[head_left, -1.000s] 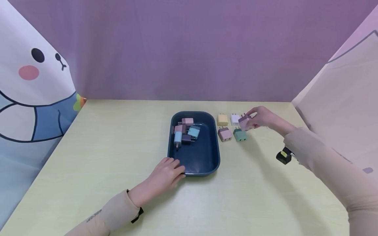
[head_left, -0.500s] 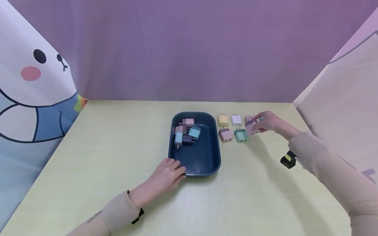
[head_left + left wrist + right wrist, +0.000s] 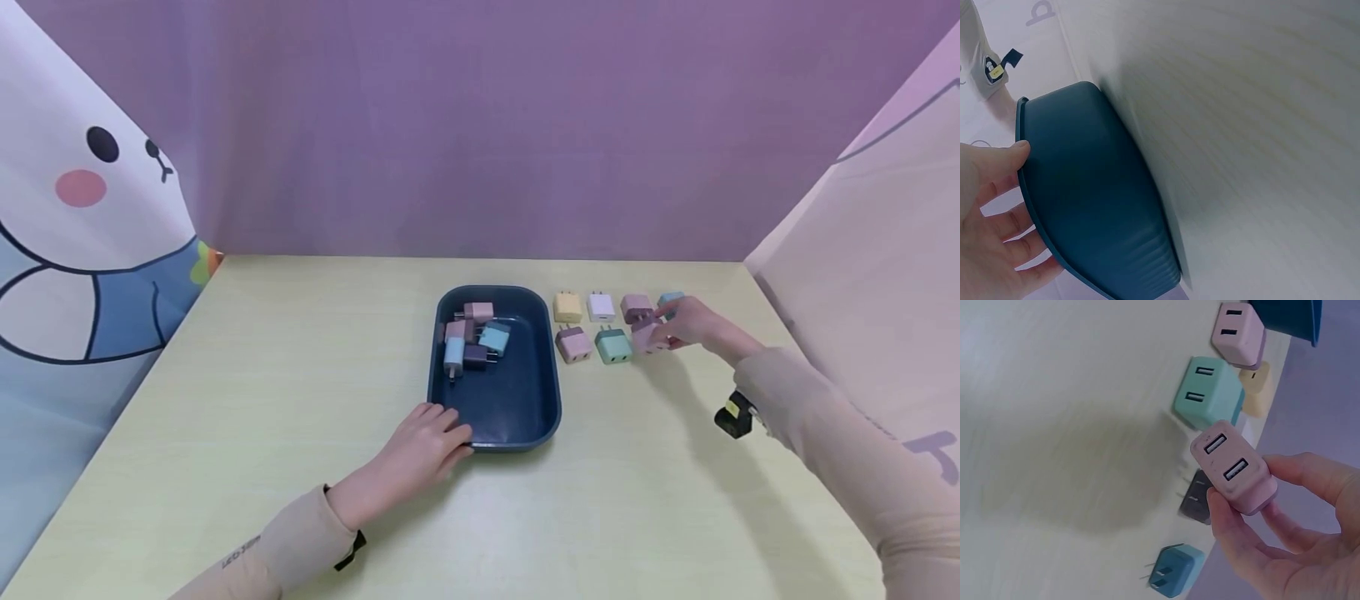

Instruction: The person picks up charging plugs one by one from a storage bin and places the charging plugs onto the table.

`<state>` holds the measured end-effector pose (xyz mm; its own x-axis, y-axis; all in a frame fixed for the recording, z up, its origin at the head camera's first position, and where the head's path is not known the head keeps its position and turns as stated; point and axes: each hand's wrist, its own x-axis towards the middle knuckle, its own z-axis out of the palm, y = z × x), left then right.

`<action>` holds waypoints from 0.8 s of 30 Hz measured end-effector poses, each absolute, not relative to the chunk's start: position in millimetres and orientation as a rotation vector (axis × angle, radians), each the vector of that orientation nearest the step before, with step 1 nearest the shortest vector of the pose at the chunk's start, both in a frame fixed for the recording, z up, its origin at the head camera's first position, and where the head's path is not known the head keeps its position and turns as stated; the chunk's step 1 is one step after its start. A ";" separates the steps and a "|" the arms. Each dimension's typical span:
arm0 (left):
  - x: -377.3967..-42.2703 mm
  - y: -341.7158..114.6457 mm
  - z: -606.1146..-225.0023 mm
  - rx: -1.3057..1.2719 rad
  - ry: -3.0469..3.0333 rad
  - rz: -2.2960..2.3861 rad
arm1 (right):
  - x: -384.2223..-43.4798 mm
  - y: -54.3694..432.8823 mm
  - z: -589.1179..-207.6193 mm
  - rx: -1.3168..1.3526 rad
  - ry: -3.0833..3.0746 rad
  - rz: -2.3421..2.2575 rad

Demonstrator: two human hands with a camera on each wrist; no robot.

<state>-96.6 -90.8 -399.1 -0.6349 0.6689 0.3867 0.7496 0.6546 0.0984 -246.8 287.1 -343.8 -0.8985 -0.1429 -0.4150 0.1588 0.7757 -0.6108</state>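
My right hand (image 3: pixel 692 322) pinches a pink plug-in USB charger (image 3: pixel 1232 464) between thumb and fingers. Its two USB ports show in the right wrist view. In the head view it is just right of a green charger (image 3: pixel 614 345) and in front of a two-tone purple-pink charger (image 3: pixel 636 306). Whether it touches the table is hard to tell. A blue charger (image 3: pixel 1176 570), partly behind my hand in the head view, lies nearby with prongs showing. My left hand (image 3: pixel 420 446) grips the near left rim of a dark blue tray (image 3: pixel 522 429), thumb outside.
Several chargers lie in the tray, including a light blue one (image 3: pixel 493 337) and a dark purple one (image 3: pixel 476 356). Right of the tray sit a yellow charger (image 3: pixel 567 307), a white one (image 3: pixel 601 307) and another pink one (image 3: pixel 573 343). A purple curtain (image 3: pixel 480 133) hangs behind the table.
With the pink charger, my right hand has moved right and toward the front row, uncovering the two-tone charger and part of the blue one. My left hand stays on the tray rim.
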 end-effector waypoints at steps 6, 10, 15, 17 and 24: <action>-96.2 -91.3 -400.2 -1.131 -2.559 -0.356 | -246.7 293.3 -352.7 0.040 2.487 -0.971; -96.1 -91.3 -400.5 -1.133 -2.554 -0.361 | -246.1 296.2 -357.7 0.029 2.462 -0.996; -96.4 -91.5 -401.4 -1.130 -2.553 -0.362 | -244.9 297.5 -362.0 0.001 2.451 -1.010; -96.4 -91.6 -401.8 -1.128 -2.554 -0.360 | -244.7 298.1 -363.4 0.009 2.437 -1.026; -96.7 -91.5 -403.2 -1.133 -2.540 -0.356 | -245.2 301.4 -369.1 0.049 2.402 -1.049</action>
<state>-96.7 -91.5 -403.2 -0.6264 0.6693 0.3996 0.7533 0.6515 0.0897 -245.2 301.4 -369.1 -0.8674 -0.1668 -0.4688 0.2305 0.7002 -0.6757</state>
